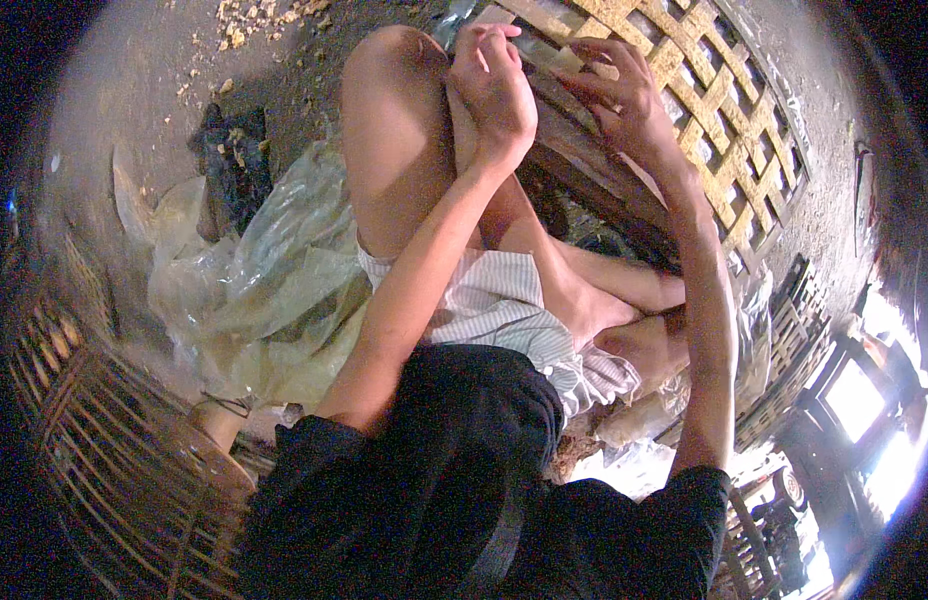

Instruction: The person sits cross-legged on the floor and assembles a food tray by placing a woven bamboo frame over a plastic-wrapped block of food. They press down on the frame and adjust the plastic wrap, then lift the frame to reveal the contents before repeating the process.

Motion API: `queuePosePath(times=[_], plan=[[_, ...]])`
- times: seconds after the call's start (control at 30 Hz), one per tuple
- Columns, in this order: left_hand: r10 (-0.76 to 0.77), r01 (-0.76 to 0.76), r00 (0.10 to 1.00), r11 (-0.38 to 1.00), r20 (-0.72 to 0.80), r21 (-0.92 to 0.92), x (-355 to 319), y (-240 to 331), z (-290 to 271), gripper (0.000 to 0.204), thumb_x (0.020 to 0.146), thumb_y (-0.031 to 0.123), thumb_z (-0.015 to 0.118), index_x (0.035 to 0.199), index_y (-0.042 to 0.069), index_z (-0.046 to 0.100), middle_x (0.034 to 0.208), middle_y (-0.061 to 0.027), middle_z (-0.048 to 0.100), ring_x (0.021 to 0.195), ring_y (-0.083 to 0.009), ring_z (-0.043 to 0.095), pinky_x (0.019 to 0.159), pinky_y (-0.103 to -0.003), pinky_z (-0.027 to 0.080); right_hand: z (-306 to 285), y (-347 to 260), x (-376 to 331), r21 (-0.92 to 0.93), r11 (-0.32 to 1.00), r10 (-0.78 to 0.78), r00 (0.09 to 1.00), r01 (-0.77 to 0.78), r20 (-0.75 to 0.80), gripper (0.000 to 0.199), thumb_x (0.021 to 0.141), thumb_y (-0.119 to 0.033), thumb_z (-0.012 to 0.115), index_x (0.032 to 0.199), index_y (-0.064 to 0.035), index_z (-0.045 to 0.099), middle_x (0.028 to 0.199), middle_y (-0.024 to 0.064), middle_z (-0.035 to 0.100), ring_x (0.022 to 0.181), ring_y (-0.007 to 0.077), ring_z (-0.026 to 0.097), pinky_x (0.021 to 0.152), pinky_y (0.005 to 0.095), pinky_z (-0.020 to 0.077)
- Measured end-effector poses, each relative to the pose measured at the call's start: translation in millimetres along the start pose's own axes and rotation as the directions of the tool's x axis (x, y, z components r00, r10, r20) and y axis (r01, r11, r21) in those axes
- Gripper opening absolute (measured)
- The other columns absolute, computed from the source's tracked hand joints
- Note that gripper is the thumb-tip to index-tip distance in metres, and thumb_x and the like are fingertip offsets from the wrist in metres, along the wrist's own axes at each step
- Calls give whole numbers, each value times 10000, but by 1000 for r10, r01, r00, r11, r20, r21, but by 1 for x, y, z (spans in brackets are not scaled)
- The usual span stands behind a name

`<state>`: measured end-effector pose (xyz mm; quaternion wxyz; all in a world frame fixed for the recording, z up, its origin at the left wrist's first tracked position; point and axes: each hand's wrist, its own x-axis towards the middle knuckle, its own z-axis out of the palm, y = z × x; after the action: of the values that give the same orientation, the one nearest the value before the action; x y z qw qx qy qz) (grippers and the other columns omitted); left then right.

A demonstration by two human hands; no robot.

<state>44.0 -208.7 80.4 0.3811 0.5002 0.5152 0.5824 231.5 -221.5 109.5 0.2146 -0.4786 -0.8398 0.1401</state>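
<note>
My left hand (496,95) is raised beyond my bent knee, its fingers curled in near the top edge. Whatever lies between those fingertips, if anything, is too small and unclear to name. To its right, my right hand (624,95) has thumb and fingers closed around a small pale yellowish piece (592,66). A yellow woven bamboo lattice (749,125) lies just beyond and to the right of this hand. Below both hands is a brown wooden board (584,130), partly hidden by my right hand and forearm.
Crumpled clear plastic sheeting (269,290) covers the ground to my left. Farther off are a dark blocky object (234,165) and scattered pale crumbs (249,28). A slatted bamboo basket (134,470) stands at lower left. Another woven lattice (789,335) is at right, near a bright opening (854,400).
</note>
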Motion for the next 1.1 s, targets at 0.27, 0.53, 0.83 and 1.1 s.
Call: queuePosePath(times=[0.27, 0.53, 0.83, 1.1], plan=[[-239, 239, 971, 970, -3, -53, 8, 23, -2, 280, 1038, 224, 405, 1018, 53, 626, 795, -52, 521, 723, -181, 511, 650, -327, 451, 13, 4, 2, 113, 993, 61, 989, -46, -137, 224, 823, -54, 802, 1040, -108, 805, 1277, 96, 668, 1228, 291, 623, 1028, 427, 512], [-243, 222, 966, 955, -88, -195, 11, 20, 4, 251, 1028, 198, 455, 920, 59, 634, 701, -5, 501, 640, -111, 461, 597, -276, 374, 2, -7, -2, -30, 997, 73, 991, -77, -115, 123, 874, -49, 759, 989, -43, 717, 1233, 154, 619, 1182, 329, 623, 996, 454, 517], [-343, 321, 938, 908, -41, -268, 8, 13, 4, 356, 1072, 324, 384, 996, 83, 634, 732, 11, 492, 661, -116, 469, 588, -276, 388, -26, -80, -83, -143, 955, 271, 961, -261, 55, 198, 813, -105, 821, 943, -34, 690, 1242, 154, 588, 1182, 358, 577, 1007, 479, 485], [-264, 199, 957, 900, -121, -388, 8, 17, 1, 392, 1050, 382, 369, 1010, 87, 625, 724, 22, 493, 623, -94, 445, 539, -260, 341, -24, -67, -36, 77, 954, 295, 954, -290, -55, 293, 905, -141, 772, 1192, -97, 737, 1283, 122, 598, 1152, 324, 599, 997, 451, 501]])
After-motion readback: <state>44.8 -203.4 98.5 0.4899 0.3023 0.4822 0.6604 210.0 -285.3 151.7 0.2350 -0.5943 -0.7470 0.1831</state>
